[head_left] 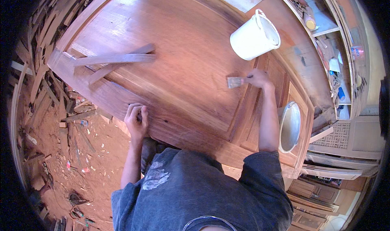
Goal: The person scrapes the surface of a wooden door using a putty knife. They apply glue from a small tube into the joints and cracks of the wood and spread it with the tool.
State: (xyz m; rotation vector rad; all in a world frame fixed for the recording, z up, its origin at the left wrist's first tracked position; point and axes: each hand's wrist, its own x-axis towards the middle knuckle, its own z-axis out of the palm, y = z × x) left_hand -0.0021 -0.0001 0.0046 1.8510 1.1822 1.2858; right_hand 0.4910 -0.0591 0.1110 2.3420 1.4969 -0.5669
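Observation:
My right hand grips the handle of a paintbrush, whose flat bristles point left just over a panelled reddish-brown wooden door. The door lies flat in front of me. Its near edge is where my left hand rests, fingers curled in a loose fist with nothing visible in them. Up beyond the brush, a white bucket stands on the door. A pale round bucket sits to the right of my right forearm. Two crossed wooden strips lie on the door's left part.
Wood offcuts are heaped at the left. Reddish dirt floor with scraps and litter runs below them. Along the right, a shelf unit holds cans and odds and ends. Stacked wooden panels stand at the lower right.

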